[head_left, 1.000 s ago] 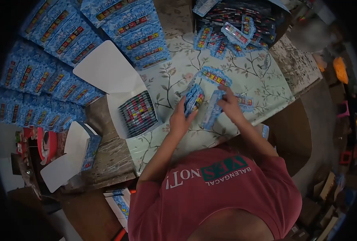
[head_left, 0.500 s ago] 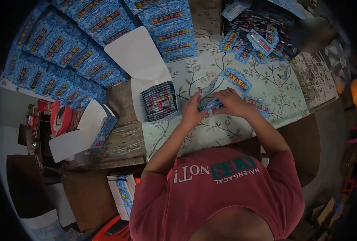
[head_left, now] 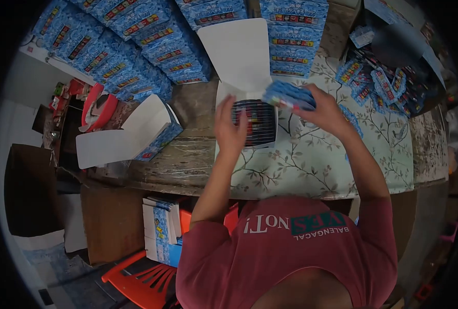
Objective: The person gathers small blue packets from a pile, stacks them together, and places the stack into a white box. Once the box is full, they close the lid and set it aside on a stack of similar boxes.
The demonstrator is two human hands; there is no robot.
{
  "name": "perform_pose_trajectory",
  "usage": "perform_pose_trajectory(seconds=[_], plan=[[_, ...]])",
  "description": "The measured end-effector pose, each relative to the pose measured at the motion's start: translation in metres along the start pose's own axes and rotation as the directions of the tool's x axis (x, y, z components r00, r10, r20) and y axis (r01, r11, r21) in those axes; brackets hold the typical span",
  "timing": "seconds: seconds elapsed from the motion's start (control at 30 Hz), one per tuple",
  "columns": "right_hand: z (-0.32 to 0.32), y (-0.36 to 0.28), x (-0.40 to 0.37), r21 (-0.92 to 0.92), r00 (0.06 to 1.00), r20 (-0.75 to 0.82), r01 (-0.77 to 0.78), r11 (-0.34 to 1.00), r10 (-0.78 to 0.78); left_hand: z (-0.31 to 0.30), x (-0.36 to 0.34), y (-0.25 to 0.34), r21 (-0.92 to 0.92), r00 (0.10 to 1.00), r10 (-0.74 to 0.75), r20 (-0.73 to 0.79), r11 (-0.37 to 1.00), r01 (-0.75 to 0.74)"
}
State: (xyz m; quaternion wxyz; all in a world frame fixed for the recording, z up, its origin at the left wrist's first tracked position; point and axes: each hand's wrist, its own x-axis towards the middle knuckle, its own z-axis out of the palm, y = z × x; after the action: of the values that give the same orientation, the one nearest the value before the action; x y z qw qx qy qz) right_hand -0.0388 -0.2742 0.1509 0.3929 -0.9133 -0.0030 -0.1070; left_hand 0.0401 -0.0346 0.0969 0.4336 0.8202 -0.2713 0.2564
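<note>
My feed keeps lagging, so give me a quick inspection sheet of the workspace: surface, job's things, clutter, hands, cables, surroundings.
Surface: table covered by a floral cloth, with bare worn wood at its left end.
Job's things: open white box, lid flap up, with rows of packets inside; stack of blue packets.
Clutter: pile of loose packets at far right; second open box at left; red object, too blurred to name.
Hands: left hand open, fingers on the box's contents; right hand gripping the stack by the box's right edge.
Cables: nothing seen.
Surroundings: stacked blue boxes behind; orange chair and cardboard carton below.
</note>
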Motion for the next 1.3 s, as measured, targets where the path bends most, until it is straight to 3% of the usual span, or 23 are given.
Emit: perform_pose_trajectory(seconds=[0.03,0.1,0.17,0.23,0.3,0.33,0.4,0.43,0.47,0.5,0.63,0.73,0.8,0.83,0.87,0.93,0.97,1.07,1.1,1.13,1.2,1.23,1.3], plan=[[0.009,-0.011,0.023,0.027,0.991,-0.092,0.1,0.995,-0.097,-0.003,0.006,-0.014,0.003,1.0,0.006,0.001,1.0,-0.006],[0.034,-0.027,0.063,-0.064,0.986,-0.081,0.139,0.988,-0.144,0.001,0.015,-0.048,0.162,0.951,-0.291,0.1,0.948,0.273],[0.078,-0.005,0.098,-0.154,0.959,-0.11,0.243,0.958,-0.261,0.002,0.017,-0.069,0.057,0.958,-0.281,0.061,0.959,0.278],[0.107,0.017,0.117,-0.244,0.921,-0.112,0.339,0.909,-0.374,-0.006,0.019,-0.073,0.236,0.842,-0.47,0.265,0.878,0.416],[0.118,0.034,0.12,-0.417,0.954,0.115,0.299,0.858,-0.276,-0.007,0.016,-0.075,0.226,0.861,-0.437,0.261,0.895,0.385],[0.113,0.032,0.115,-0.418,0.953,0.122,0.303,0.857,-0.278,-0.008,0.015,-0.077,0.218,0.879,-0.399,0.26,0.911,0.349],[0.097,0.025,0.096,-0.374,0.946,-0.129,0.232,0.898,-0.298,-0.011,0.02,-0.079,0.277,0.863,-0.425,0.275,0.894,0.352],[0.088,0.016,0.086,-0.378,0.948,-0.118,0.231,0.896,-0.295,-0.01,0.022,-0.08,0.336,0.846,-0.443,0.295,0.878,0.342],[0.077,0.008,0.076,-0.393,0.999,-0.034,0.015,0.919,-0.031,-0.007,0.024,-0.083,0.329,0.843,-0.447,0.3,0.878,0.348],[0.069,0.006,0.067,-0.424,0.97,0.035,-0.205,0.882,0.242,-0.002,0.028,-0.085,0.398,0.838,-0.424,0.343,0.874,0.279],[0.075,0.046,0.038,-0.367,0.974,0.07,-0.174,0.914,0.214,-0.001,0.034,-0.065,0.564,0.812,-0.394,0.431,0.82,0.098],[0.051,0.035,0.0,-0.371,0.99,0.052,-0.105,0.922,0.134,-0.028,0.016,-0.021,0.432,0.812,-0.246,0.529,0.902,-0.008],[0.035,0.051,-0.024,-0.402,0.99,-0.07,-0.14,0.905,0.122,-0.017,0.003,-0.022,0.324,0.775,-0.238,0.586,0.945,0.045],[0.023,0.056,-0.027,-0.313,0.971,0.002,-0.228,0.922,0.24,-0.013,-0.004,-0.02,0.228,0.748,-0.223,0.625,0.969,0.097],[0.017,0.053,-0.041,-0.314,0.969,-0.019,-0.24,0.919,0.246,-0.009,-0.01,-0.012,0.216,0.749,-0.202,0.631,0.973,0.08],[0.003,0.035,-0.063,-0.321,0.995,-0.036,-0.098,0.942,0.091,-0.004,-0.023,0.015,0.253,0.766,-0.18,0.617,0.967,0.023],[-0.004,0.042,-0.063,-0.324,0.994,-0.045,-0.109,0.94,0.1,-0.005,-0.024,0.021,0.197,0.781,-0.197,0.593,0.976,0.097],[-0.005,0.072,-0.085,-0.254,0.962,-0.036,-0.271,0.929,0.271,0.019,-0.011,0.01,0.182,0.727,-0.208,0.654,0.977,0.115],[-0.004,0.078,-0.088,-0.289,0.966,-0.005,-0.249,0.924,0.258,0.024,-0.013,0.012,0.203,0.711,-0.122,0.693,0.979,-0.029],[-0.012,0.075,-0.08,-0.333,0.973,0.016,-0.214,0.918,0.232,0.029,-0.007,0.017,0.194,0.731,-0.099,0.675,0.98,-0.046],[-0.017,0.072,-0.079,-0.324,0.962,0.014,-0.254,0.911,0.273,0.03,-0.011,0.029,0.153,0.747,-0.16,0.645,0.985,0.078],[-0.017,0.081,-0.079,-0.218,0.947,-0.017,-0.317,0.923,0.321,0.031,-0.008,0.031,0.157,0.74,-0.164,0.652,0.984,0.08],[-0.013,0.09,-0.088,-0.093,0.922,-0.032,-0.387,0.917,0.386,0.028,0.001,0.034,0.344,0.713,-0.294,0.637,0.936,0.078]])
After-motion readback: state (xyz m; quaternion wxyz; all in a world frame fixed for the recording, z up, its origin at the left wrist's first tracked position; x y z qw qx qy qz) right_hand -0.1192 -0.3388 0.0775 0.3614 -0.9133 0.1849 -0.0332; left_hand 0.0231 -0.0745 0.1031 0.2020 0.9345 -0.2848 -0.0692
